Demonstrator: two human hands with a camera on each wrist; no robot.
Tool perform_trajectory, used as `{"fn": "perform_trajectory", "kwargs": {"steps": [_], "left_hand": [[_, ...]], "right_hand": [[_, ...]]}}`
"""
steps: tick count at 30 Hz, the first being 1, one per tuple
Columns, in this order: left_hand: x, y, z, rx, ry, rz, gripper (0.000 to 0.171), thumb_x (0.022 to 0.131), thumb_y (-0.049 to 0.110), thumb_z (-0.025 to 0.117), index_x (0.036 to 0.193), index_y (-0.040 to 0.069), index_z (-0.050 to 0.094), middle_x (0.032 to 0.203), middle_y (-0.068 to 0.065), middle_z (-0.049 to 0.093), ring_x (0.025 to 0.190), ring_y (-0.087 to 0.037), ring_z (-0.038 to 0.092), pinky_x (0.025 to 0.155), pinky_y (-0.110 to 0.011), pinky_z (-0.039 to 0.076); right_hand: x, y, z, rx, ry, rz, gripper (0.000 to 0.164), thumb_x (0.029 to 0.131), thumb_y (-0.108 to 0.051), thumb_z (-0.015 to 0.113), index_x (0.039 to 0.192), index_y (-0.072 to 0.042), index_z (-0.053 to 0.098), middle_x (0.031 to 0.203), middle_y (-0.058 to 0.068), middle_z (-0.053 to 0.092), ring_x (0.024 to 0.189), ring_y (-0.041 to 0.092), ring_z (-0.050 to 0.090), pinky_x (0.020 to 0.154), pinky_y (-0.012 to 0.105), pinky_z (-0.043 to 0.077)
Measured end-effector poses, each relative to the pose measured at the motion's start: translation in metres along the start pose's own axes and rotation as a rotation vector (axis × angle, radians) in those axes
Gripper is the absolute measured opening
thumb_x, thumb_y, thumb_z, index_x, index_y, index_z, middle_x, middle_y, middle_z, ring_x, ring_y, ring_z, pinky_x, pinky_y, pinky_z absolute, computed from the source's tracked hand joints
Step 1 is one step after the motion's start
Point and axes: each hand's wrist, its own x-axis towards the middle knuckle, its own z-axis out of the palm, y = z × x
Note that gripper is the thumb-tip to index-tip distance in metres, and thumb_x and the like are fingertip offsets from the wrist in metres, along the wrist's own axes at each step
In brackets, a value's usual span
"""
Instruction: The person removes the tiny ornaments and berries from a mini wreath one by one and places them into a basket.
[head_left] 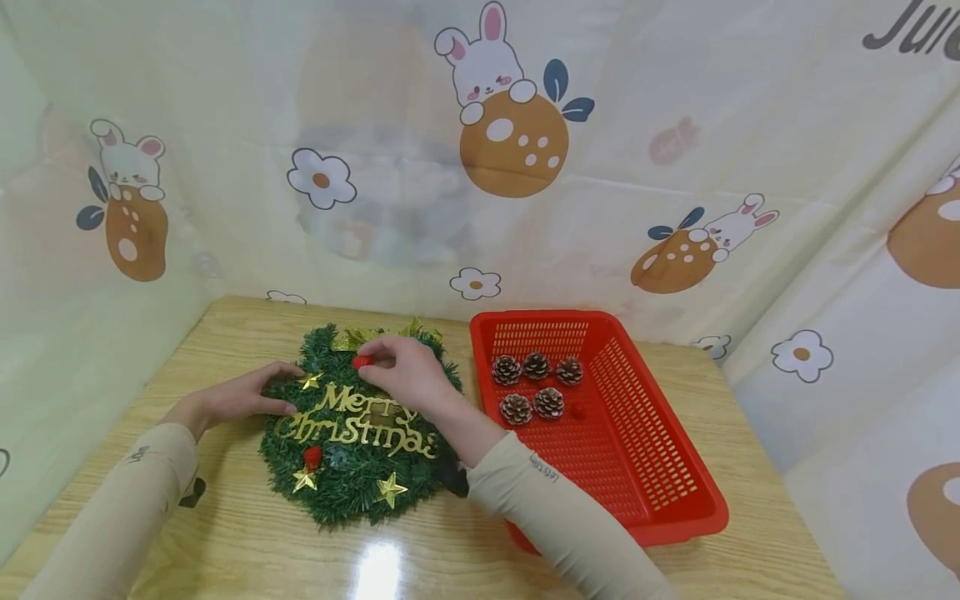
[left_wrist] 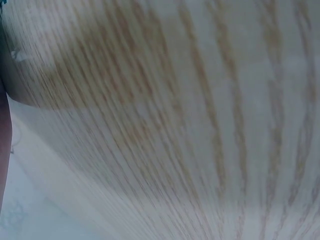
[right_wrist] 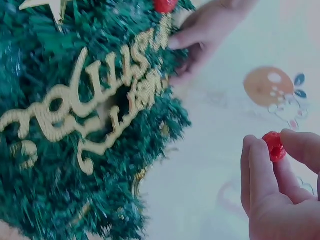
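A green Christmas wreath (head_left: 341,504) lies on the table, with gold "Merry Christmas" lettering (head_left: 362,427) across it. My right hand (head_left: 412,379) pinches a red raspberry-like berry (right_wrist: 270,138) between thumb and fingertips, above the upper part of the wreath in the head view. At the wreath's left edge, my left hand (head_left: 238,397) grips the greenery, thumb on top and fingers partly hidden. Another red berry (head_left: 312,456) sits low on the wreath, close to a gold star (head_left: 305,479). A second star (head_left: 392,490) shines at the lower right.
Right of the wreath stands a red plastic basket (head_left: 570,479) holding several pine cones (head_left: 548,403) and a small red piece (head_left: 577,412). The wooden table (head_left: 232,533) meets a curtain (head_left: 390,225) printed with rabbits at the back. The left wrist view shows mostly blurred tabletop.
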Motion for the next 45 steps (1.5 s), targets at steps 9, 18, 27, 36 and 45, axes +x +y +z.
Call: {"fn": "perform_trajectory", "kwargs": {"steps": [9, 18, 27, 36, 45], "left_hand": [[0.001, 0.001, 0.000, 0.010, 0.001, -0.001, 0.071, 0.091, 0.031, 0.070, 0.147, 0.006, 0.034, 0.150, -0.030, 0.027, 0.138, -0.051, 0.023, 0.108, -0.068, 0.021], [0.001, -0.002, 0.000, 0.030, -0.004, 0.002, 0.071, 0.091, 0.032, 0.070, 0.146, 0.005, 0.034, 0.150, -0.030, 0.028, 0.138, -0.051, 0.023, 0.107, -0.068, 0.021], [0.000, -0.002, 0.000, 0.044, -0.003, 0.007, 0.070, 0.091, 0.032, 0.070, 0.146, 0.005, 0.035, 0.150, -0.030, 0.028, 0.137, -0.051, 0.024, 0.107, -0.068, 0.022], [0.001, -0.002, -0.001, 0.029, -0.008, 0.010, 0.070, 0.091, 0.030, 0.070, 0.146, 0.004, 0.034, 0.150, -0.030, 0.027, 0.138, -0.051, 0.022, 0.108, -0.067, 0.021], [0.001, -0.002, -0.001, 0.024, -0.011, 0.007, 0.070, 0.091, 0.030, 0.069, 0.146, 0.004, 0.034, 0.150, -0.030, 0.027, 0.138, -0.052, 0.022, 0.107, -0.067, 0.022]], "right_hand": [[0.004, -0.002, -0.050, 0.278, 0.148, 0.001, 0.033, 0.093, -0.013, 0.068, 0.126, -0.010, 0.062, 0.116, 0.002, 0.063, 0.107, 0.016, 0.061, 0.093, 0.035, 0.050], [0.000, 0.008, -0.087, 0.362, 0.248, -0.004, 0.035, 0.095, -0.015, 0.066, 0.129, -0.012, 0.060, 0.127, 0.004, 0.058, 0.117, 0.020, 0.057, 0.102, 0.038, 0.044], [-0.004, 0.033, -0.106, 0.340, 0.293, 0.035, 0.036, 0.094, -0.014, 0.067, 0.130, -0.011, 0.060, 0.128, 0.007, 0.057, 0.118, 0.022, 0.057, 0.103, 0.039, 0.043], [-0.006, 0.062, -0.124, 0.294, 0.362, 0.138, 0.039, 0.093, -0.020, 0.068, 0.130, -0.012, 0.059, 0.127, 0.005, 0.057, 0.117, 0.024, 0.051, 0.101, 0.041, 0.043], [-0.008, 0.094, -0.134, 0.265, 0.403, 0.176, 0.041, 0.093, -0.015, 0.068, 0.131, -0.007, 0.058, 0.128, 0.010, 0.057, 0.116, 0.026, 0.051, 0.103, 0.042, 0.042]]}}
